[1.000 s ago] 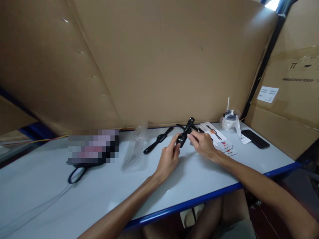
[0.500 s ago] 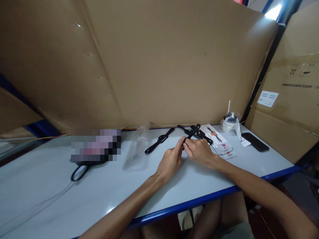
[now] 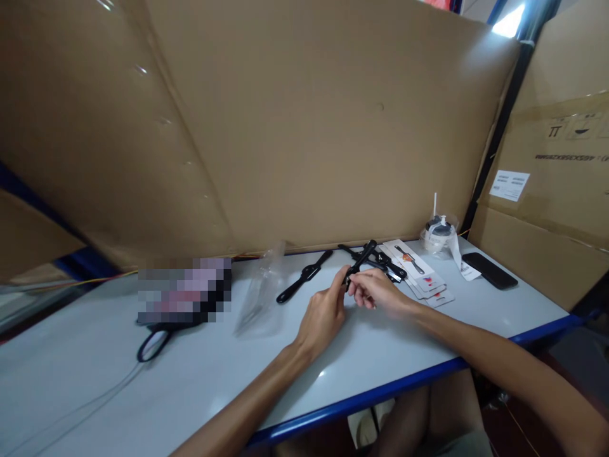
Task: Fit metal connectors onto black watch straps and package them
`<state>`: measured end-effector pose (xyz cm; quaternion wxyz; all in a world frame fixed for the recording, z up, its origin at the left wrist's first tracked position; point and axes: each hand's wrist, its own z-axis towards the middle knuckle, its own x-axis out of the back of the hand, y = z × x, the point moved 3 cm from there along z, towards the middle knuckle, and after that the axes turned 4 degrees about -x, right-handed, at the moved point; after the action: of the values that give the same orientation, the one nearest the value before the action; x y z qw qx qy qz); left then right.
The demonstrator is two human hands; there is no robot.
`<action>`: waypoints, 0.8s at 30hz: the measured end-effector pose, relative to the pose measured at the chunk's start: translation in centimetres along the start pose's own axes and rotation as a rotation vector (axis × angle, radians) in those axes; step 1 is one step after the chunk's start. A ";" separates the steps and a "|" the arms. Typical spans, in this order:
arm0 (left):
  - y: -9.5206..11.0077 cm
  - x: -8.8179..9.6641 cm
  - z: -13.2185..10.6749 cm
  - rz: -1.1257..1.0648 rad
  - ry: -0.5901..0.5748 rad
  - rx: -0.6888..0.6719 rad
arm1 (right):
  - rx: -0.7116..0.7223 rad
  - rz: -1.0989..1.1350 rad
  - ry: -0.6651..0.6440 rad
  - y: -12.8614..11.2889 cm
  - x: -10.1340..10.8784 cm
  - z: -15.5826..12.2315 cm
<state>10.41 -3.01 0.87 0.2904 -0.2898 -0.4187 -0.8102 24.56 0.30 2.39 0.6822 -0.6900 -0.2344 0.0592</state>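
Note:
My left hand is closed around a black spokeshave, whose far handle points up and away. At the tool's middle, the thumb and forefinger of my right hand pinch a small part that I cannot make out; its other fingers are curled loosely. The near handle is hidden by my left hand. A second black spokeshave lies on the table to the left. Behind the held tool, several more black spokeshaves lie in a heap, partly covered by it.
Printed cards are stacked right of the heap. Farther right are a wrapped cup with a straw and a dark phone. A clear plastic bag and a blurred-out item with a black loop lie left. Cardboard stands behind the table.
My right hand has shifted slightly down, and its lower fingers have loosened away from the spokeshave. My left hand keeps its hold. The view has tilted a little.

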 end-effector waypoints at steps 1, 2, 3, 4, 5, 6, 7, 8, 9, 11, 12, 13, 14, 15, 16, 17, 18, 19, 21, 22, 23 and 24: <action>0.0 0.1 0.1 -0.023 0.014 0.014 | 0.087 -0.183 0.076 -0.1 0.3 -0.1; 0.0 0.1 0.1 -0.040 0.027 0.030 | 0.184 -0.386 0.164 -0.3 0.6 -0.2; 0.0 0.2 0.1 -0.052 0.036 0.045 | 0.271 -0.581 0.246 -0.5 0.8 -0.5; 0.0 0.2 0.2 -0.059 0.041 0.056 | 0.338 -0.746 0.312 -0.6 1.0 -0.7; 0.0 0.2 0.2 -0.065 0.040 0.062 | 0.378 -0.873 0.348 -0.6 1.0 -0.9; 0.0 0.2 0.2 -0.068 0.036 0.064 | 0.400 -0.963 0.356 -0.6 1.0 -1.1; -0.1 0.1 0.2 -0.068 0.030 0.065 | 0.417 -1.023 0.351 -0.6 0.9 -1.2; -0.1 0.1 0.2 -0.064 0.024 0.066 | 0.434 -1.066 0.341 -0.6 0.8 -1.3; -0.1 0.0 0.2 -0.058 0.015 0.065 | 0.452 -1.097 0.329 -0.6 0.7 -1.4; -0.1 -0.1 0.2 -0.038 -0.008 0.068 | 0.486 -1.141 0.297 -0.7 0.4 -1.5; -0.1 -0.1 0.2 -0.029 -0.017 0.069 | 0.497 -1.159 0.283 -0.7 0.3 -1.5; -0.1 -0.2 0.1 -0.022 -0.023 0.070 | 0.504 -1.177 0.273 -0.8 0.1 -1.5; 0.0 -0.2 0.1 -0.017 -0.026 0.070 | 0.506 -1.197 0.267 -0.9 0.0 -1.6; 0.0 -0.2 0.1 -0.011 -0.026 0.072 | 0.504 -1.218 0.265 -1.0 0.0 -1.6; 0.0 -0.2 0.1 -0.003 -0.027 0.075 | 0.500 -1.239 0.265 -1.0 -0.1 -1.6; 0.1 -0.1 0.1 0.009 -0.031 0.079 | 0.495 -1.258 0.267 -1.1 -0.1 -1.7; 0.1 -0.1 0.2 0.024 -0.040 0.085 | 0.491 -1.273 0.266 -1.2 -0.1 -1.7; 0.1 -0.1 0.2 0.040 -0.053 0.091 | 0.486 -1.286 0.264 -1.3 -0.1 -1.7; 0.2 -0.1 0.2 0.066 -0.081 0.102 | 0.479 -1.308 0.259 -1.3 -0.1 -1.7; 0.2 -0.1 0.2 0.074 -0.092 0.108 | 0.476 -1.315 0.256 -1.3 -0.1 -1.7; 0.3 -0.1 0.2 0.077 -0.100 0.113 | 0.473 -1.322 0.253 -1.3 -0.1 -1.7; 0.3 0.0 0.2 0.076 -0.105 0.118 | 0.468 -1.328 0.248 -1.2 -0.1 -1.6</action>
<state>10.71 -2.93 1.11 0.3153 -0.3301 -0.4689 -0.7561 24.86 -1.28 3.66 0.7261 -0.2387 -0.5066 -0.3989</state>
